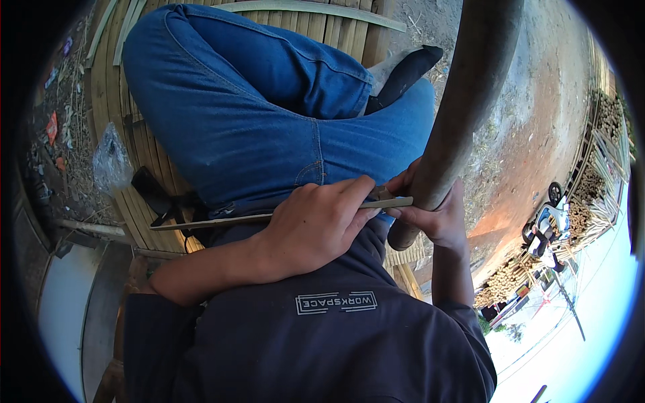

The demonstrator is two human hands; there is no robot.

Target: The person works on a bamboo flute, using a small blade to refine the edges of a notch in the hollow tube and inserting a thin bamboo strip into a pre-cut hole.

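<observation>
My left hand (319, 218) is closed around a thin, pale bamboo strip (222, 221), held level across my waist. One end sticks out to the left past my wrist; the other tip meets my right fingers. My right hand (440, 218) wraps a thick, curved, brown wooden pole (463, 101) near its lower end, thumb across its front beside the strip's tip. The pole rises out of the top of the view. A small dark piece shows between the two hands, too hidden to name. My crossed legs in blue jeans (235, 148) lie just beyond the hands.
I sit on a bamboo slat platform (111, 87), with loose strips (316, 8) on its far side. Left of me are a clear plastic bag (111, 160) and a black object (151, 191). Bare ground (537, 134), a motorbike (551, 221) and stacked bamboo (591, 188) lie off to the right.
</observation>
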